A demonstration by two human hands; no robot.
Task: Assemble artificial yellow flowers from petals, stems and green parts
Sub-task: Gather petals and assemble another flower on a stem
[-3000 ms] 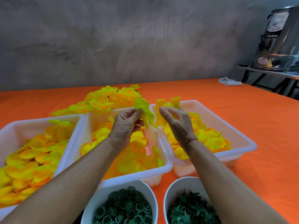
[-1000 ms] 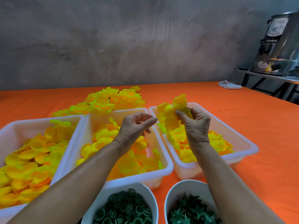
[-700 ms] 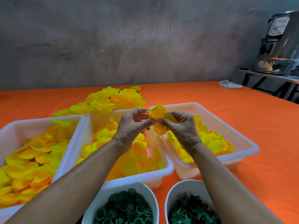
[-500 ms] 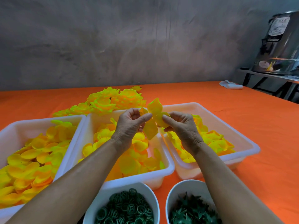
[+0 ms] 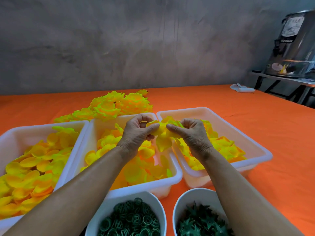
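We look down at our two bare hands, raised above an orange-covered bench (image 5: 255,133). Our left hand (image 5: 136,135) and right hand (image 5: 192,135) meet in the middle, each with thumb and fingers curled and pinching the same cluster of yellow petals (image 5: 162,133). The cluster sits directly between the two hands, touching both, and one petal hangs down below the fingertips. It is held in the air over the gap between two white tubs.

Three white tubs stand side by side on the bench. The left tub (image 5: 10,135) holds flat yellow-orange petals. The middle tub (image 5: 153,184) lies under our left hand and holds similar petals. The right tub (image 5: 255,147) lies under our right hand and holds more crinkled yellow pieces.

Nearest to us are two white bowls. The left bowl (image 5: 156,206) is filled with dark green rings, and the right bowl (image 5: 180,203) with spiky dark green parts.

Beyond the tubs, a heap of finished yellow flowers (image 5: 115,104) rests on the bench. At far right lies a small white cloth (image 5: 242,88), and a metal urn (image 5: 296,45) stands on a separate side table.
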